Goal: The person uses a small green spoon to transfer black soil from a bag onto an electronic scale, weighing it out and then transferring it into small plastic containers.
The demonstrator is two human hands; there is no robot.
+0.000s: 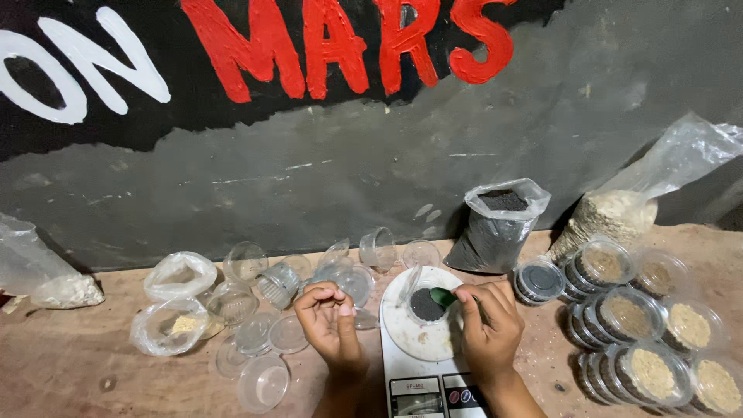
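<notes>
Nearest the camera sits a white digital kitchen scale (pixel 422 364) with a round white platter, taken as the landmark. On that platter lies a small heap of black powder (pixel 426 305). Over it the right hand (pixel 486 321) pinches a small green scoop (pixel 443 296), tip touching the heap. Left of the scale, the left hand (pixel 329 317) curls loosely, fingers bent, holding nothing I can make out. Right of the scale stand stacked, lidded clear tubs of filled grain (pixel 631 325); left of it lie many empty clear round cups and lids (pixel 263 333). Judging by this, much filling remains.
</notes>
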